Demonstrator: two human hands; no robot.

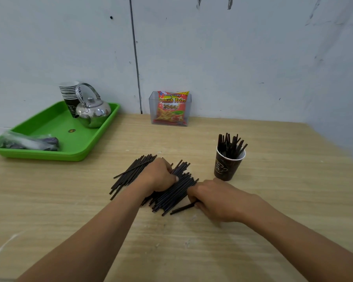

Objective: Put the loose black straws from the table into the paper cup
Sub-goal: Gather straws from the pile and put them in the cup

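Head view, the one feed I have, looks down along both bare forearms to a pale wood-grain bench. At its middle I see the loose black straws, thin plastic tubes heaped in a rough fan that runs from near left to far right.

The left hand lies on top of the heap toward its far side. Its fingers curl down into the straws and the thumb presses in from the right, so I read its grip as clamped on a bunch of them. The right hand sits at the heap's right edge, knuckles up. Its grip is closed on a single black straw whose free end sticks out to the left. I cannot tell whether that end touches the bench.

Just beyond the right hand, apart from the heap, stands the dark brown printed paper cup, upright, white at the rim. A cluster of standing black straws leans this way and that inside it.

At the far left of the bench lies a bright green plastic tray. On its far end are a shiny steel kettle, handle up, and behind it a stack of dark paper cups. A crumpled clear plastic bag with dark contents lies at the tray's near end. At the back, against the pale wall, a clear plastic box holds a red-and-orange French-fries snack packet.
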